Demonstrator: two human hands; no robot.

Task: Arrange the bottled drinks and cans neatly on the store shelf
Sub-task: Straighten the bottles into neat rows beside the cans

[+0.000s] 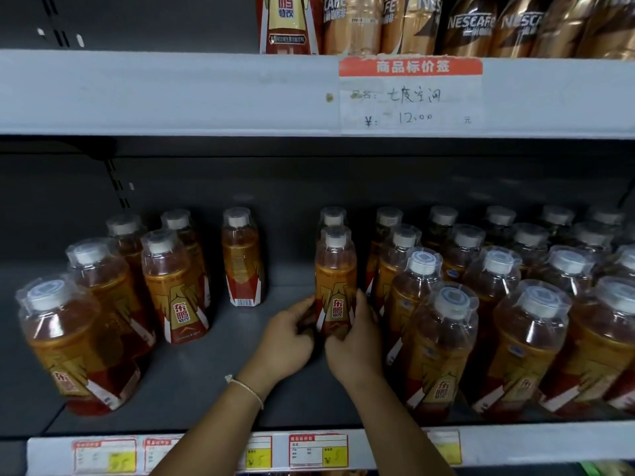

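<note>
1. Both forearms are showing bare, with no sleeves reaching into view.
2. The left wrist is wearing a thin, pale cord bracelet (245,386), knotted at one side.

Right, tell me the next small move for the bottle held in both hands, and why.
Probably slide the held bottle a little to the right, up against the packed rows of bottles. Both the left hand and right hand grip its base, it stands upright with another bottle right behind it, and a strip of bare shelf separates this column from the rows on the right.
</note>
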